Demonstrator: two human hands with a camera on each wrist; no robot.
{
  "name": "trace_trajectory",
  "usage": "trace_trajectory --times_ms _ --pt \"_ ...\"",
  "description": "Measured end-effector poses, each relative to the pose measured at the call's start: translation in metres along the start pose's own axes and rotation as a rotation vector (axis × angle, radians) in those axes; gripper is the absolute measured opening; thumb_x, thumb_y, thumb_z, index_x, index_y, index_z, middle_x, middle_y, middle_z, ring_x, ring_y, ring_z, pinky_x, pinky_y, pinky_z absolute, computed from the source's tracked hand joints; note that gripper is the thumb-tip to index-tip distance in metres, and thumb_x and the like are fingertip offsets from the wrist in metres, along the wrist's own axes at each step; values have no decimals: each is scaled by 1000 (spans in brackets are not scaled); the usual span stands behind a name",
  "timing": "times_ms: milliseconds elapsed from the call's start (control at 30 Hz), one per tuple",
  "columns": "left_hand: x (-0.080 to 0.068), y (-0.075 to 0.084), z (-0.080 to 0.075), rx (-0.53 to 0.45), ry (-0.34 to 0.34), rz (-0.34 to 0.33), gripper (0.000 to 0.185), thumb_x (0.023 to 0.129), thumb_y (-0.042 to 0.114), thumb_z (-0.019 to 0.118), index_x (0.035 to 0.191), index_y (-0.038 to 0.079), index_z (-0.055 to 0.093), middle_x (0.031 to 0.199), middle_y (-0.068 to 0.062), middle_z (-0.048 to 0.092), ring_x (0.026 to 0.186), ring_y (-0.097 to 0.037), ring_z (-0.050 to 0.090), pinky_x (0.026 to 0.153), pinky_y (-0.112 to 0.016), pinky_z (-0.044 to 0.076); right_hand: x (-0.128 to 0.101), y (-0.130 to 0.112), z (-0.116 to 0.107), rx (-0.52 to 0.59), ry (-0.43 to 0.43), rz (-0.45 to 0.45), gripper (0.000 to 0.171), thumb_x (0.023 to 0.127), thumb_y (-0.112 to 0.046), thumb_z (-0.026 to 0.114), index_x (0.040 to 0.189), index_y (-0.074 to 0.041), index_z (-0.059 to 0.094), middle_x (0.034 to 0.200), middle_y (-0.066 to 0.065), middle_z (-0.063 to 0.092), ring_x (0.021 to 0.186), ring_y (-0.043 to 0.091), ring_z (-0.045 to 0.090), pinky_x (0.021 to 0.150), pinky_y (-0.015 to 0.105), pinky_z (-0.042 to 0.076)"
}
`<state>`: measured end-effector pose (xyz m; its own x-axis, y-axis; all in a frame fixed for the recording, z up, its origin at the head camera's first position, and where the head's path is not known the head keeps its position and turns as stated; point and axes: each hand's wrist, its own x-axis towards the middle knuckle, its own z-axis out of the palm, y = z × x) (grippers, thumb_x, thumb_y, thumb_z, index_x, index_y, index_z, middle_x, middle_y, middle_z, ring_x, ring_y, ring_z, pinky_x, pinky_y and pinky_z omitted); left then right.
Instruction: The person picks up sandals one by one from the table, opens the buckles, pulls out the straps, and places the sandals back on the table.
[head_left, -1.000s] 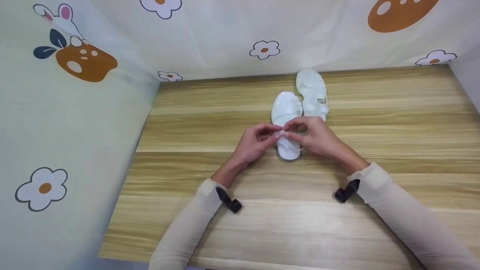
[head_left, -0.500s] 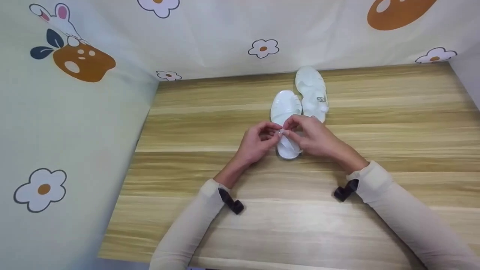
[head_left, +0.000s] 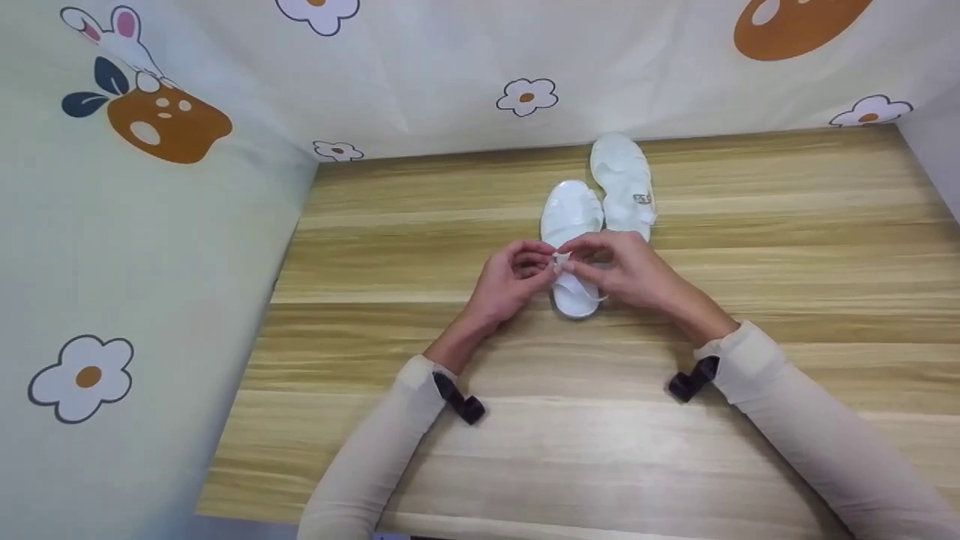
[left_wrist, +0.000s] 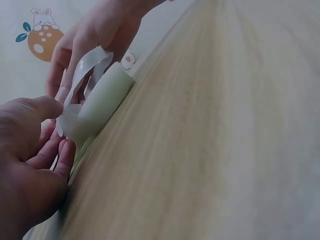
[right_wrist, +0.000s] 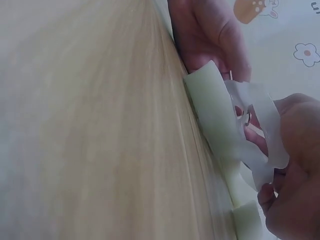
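Note:
A white, translucent sandal [head_left: 571, 210] lies on the wooden table, toe toward the back wall. My left hand [head_left: 504, 286] pinches the ankle strap at the sandal's left side, thumb and forefinger meeting there. From the other side my right hand [head_left: 634, 276] pinches the same strap [right_wrist: 270, 131], its fingertips right against the left ones. A small metal buckle [right_wrist: 247, 118] shows by the strap in the right wrist view. The strap [left_wrist: 84, 67] arches above the heel in the left wrist view. Its very end is partly hidden by fingers.
A second white sandal [head_left: 621, 169] with a metal buckle lies just right and farther back, near the wall curtain [head_left: 435, 82]. My right hand overlaps its heel in the head view. The wooden table [head_left: 360, 247] extends around both sandals.
Both hands stay over the heel of the near sandal. The right fingertips have shifted slightly left, and a bit of white strap now stands up between the fingertips. Neither sandal has visibly moved.

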<state>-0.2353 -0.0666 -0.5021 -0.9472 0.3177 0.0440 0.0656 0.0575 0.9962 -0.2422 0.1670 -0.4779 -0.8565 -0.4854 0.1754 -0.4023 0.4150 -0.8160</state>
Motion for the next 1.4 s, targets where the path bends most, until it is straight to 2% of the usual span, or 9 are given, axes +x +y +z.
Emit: trace_trajectory --times_ms 167,267,400,633,800,933,1067,1200,1400 --pt "0 -1 -2 -52 -12 12 37 95 0 79 127 -5 61 117 -18 74 105 -16 72 102 -34 62 0 1 0 1 37 40 20 98 -33 83 115 -22 86 109 -6 84 107 13 75 87 24 59" --pt "0 -1 -3 -51 -36 27 32 96 2 79 125 -5 65 116 -15 74 106 -16 72 102 -33 62 1 1 0 10 60 60 16 97 -32 84 109 -22 86 104 -6 85 104 13 75 83 21 58" --pt "1 -2 -3 -22 -65 52 29 98 8 79 124 -3 70 114 -12 74 105 -16 71 99 -32 62 1 -2 2 8 50 73 13 100 -26 81 107 -15 83 102 0 83 100 16 75 87 27 59" --pt "2 -4 -1 70 -60 93 29 98 14 82 122 1 74 118 -11 76 105 -14 71 98 -33 63 0 -6 3 -51 13 33 12 102 -15 76 111 -7 74 107 7 80 107 23 75 102 46 59" --pt "2 -3 1 112 -53 103 24 100 13 78 121 2 73 116 -13 76 105 -13 71 97 -33 64 -2 -5 2 -79 0 -3 14 104 -19 74 114 -10 71 110 5 79 111 23 75 105 49 58" --pt "1 -1 2 116 -35 95 21 101 12 77 119 2 73 113 -12 75 103 -13 71 95 -32 64 -2 -2 0 -57 -6 -7 14 106 -21 72 115 -11 69 110 5 80 112 24 76 105 50 58" --pt "1 -1 2 99 -31 85 23 100 14 79 119 2 74 116 -13 76 104 -14 72 96 -33 64 -2 -1 0 -25 3 1 13 106 -19 71 115 -10 70 110 6 80 111 24 75 104 50 58" --pt "2 -2 1 80 -26 72 24 99 13 80 117 -1 73 118 -14 76 103 -13 71 97 -33 64 -2 0 1 14 16 7 15 106 -23 73 115 -11 73 109 4 80 108 21 75 101 45 58" --pt "1 -1 1 58 -13 70 23 96 8 82 114 -4 73 118 -15 76 104 -13 71 97 -33 64 0 0 3 21 29 -5 20 105 -25 75 122 -17 79 114 -1 82 108 18 77 91 24 59"
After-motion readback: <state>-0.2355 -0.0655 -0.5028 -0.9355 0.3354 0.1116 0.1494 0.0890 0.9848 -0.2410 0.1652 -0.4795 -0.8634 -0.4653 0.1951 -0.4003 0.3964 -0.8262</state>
